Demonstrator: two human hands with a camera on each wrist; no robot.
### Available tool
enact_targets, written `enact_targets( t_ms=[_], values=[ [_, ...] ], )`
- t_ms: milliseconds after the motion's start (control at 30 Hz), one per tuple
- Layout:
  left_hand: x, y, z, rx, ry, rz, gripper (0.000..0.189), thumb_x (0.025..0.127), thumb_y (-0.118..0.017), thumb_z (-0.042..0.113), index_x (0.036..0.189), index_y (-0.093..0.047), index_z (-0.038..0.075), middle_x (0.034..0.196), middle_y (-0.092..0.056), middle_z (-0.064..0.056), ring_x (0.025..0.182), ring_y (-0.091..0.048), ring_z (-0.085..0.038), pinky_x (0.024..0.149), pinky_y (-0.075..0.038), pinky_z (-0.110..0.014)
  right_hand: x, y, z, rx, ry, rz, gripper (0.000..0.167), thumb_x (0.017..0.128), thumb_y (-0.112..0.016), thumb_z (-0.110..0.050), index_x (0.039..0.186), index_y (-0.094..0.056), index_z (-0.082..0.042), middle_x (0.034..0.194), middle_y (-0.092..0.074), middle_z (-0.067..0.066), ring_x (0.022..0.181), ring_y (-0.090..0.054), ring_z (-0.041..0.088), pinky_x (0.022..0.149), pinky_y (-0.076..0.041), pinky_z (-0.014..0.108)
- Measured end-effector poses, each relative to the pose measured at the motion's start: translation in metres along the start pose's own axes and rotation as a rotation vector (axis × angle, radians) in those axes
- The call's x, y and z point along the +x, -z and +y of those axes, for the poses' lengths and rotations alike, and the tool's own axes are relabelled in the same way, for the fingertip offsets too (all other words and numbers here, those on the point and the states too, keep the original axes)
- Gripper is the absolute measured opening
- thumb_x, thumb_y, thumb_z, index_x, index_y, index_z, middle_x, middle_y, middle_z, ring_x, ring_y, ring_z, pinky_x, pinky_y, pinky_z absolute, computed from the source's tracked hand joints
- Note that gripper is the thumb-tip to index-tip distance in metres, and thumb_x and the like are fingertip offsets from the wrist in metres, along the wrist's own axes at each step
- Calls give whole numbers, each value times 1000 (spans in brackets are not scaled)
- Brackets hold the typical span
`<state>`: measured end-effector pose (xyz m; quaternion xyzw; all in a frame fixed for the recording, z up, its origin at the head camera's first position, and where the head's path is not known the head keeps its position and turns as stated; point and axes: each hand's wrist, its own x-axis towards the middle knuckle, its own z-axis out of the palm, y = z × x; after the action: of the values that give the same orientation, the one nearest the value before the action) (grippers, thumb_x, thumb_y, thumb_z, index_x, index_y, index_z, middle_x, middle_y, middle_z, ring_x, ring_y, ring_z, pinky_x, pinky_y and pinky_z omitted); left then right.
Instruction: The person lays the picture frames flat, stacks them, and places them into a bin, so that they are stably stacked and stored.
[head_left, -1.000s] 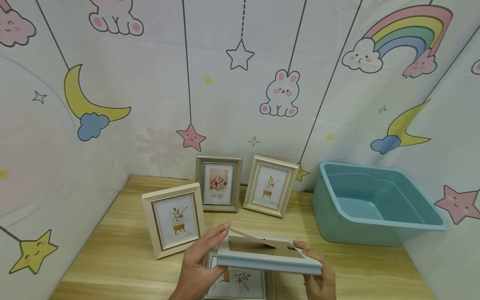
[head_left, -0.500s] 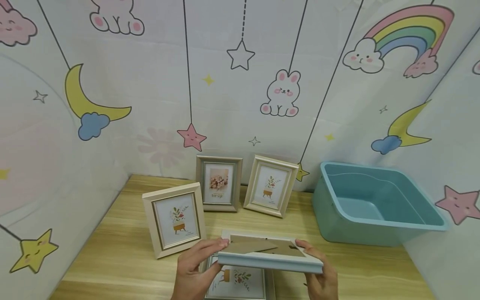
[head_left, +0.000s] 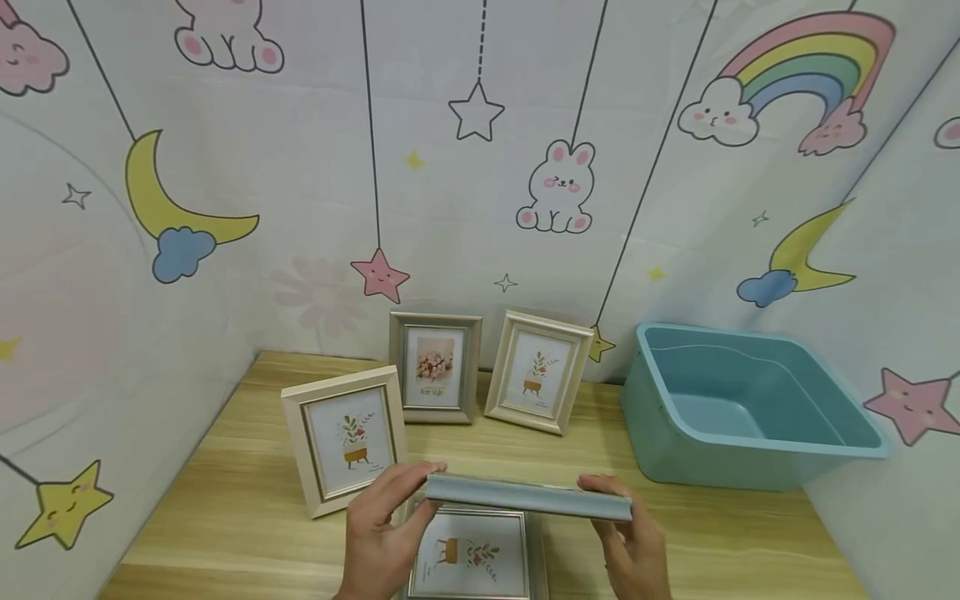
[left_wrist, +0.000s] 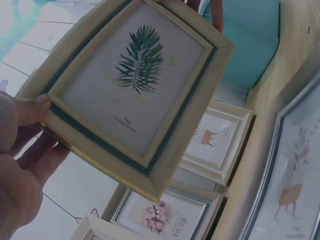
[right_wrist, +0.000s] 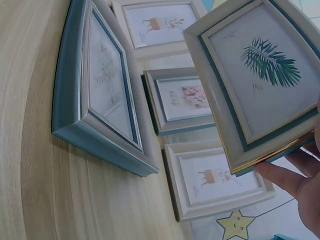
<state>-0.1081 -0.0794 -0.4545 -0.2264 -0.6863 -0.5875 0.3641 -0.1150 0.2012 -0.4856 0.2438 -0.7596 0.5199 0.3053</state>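
Observation:
Both hands hold a picture frame (head_left: 528, 497) by its two ends, above the table. The head view shows it nearly edge-on, a thin blue-grey side. My left hand (head_left: 386, 525) pinches one end, thumb in front in the left wrist view; my right hand (head_left: 630, 533) grips the other. A green palm leaf print (left_wrist: 140, 60) shows on its cream front in both wrist views. Below it on the table lies another picture frame (head_left: 468, 554) with a potted plant print, face up and turned sideways.
A cream frame (head_left: 292, 417) stands at the left, a grey-brown frame (head_left: 471, 367) with a flower print behind it, and a pale gold frame (head_left: 498, 367) beside that. The blue-green plastic tub (head_left: 675, 462) stands at the right. A patterned cloth (head_left: 300, 167) backs the wooden table (head_left: 217, 492).
The held frame's stand leg has folded down against its back. The frame has then tilted until its back is hidden and mostly its edge shows in the head view.

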Motion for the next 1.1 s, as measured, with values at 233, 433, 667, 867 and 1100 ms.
enact_targets(
  t_ms=[233, 433, 667, 867, 1100],
  values=[
    [4, 2, 4, -3, 240, 131, 38, 69, -73, -25, 102, -73, -8, 99, -73, 1, 98, -67, 0, 83, -57, -19, -4, -13, 11, -67, 139, 133, 44, 91, -65, 6, 129, -49, 20, 132, -63, -11, 116, -63, -2, 84, -55, 13],
    [8, 3, 5, -34, 428, 158, 35, 69, -73, -24, 103, -71, -14, 96, -70, 12, 93, -68, 0, 79, -58, -19, 0, -15, 20, -96, 257, 154, 48, 98, -63, -17, 124, -54, 22, 132, -63, -6, 112, -64, -2, 89, -53, 13],
    [17, 6, 7, -43, 594, 151, 36, 75, -73, -18, 110, -68, -16, 91, -68, 5, 87, -67, 1, 79, -57, -16, 2, -5, 11, -91, 154, -84, 80, 73, -69, 25, 145, -35, 15, 145, -50, -14, 121, -56, -4, 87, -54, 14],
    [25, 10, 7, -1, 693, 82, 40, 81, -76, -7, 119, -65, -14, 103, -69, -19, 89, -66, 1, 84, -58, -23, 4, 0, 6, -159, 112, -228, 111, 59, -77, 28, 152, -19, 10, 149, -38, -22, 115, -59, -1, 73, -59, 21],
    [30, 12, 5, 8, 790, 37, 44, 83, -77, -2, 123, -64, -10, 117, -67, -21, 93, -66, -4, 87, -57, -24, 3, -2, 4, -177, 32, -233, 113, 61, -75, 28, 155, -18, 4, 144, -42, -22, 103, -62, -1, 62, -60, 25]
  ],
)
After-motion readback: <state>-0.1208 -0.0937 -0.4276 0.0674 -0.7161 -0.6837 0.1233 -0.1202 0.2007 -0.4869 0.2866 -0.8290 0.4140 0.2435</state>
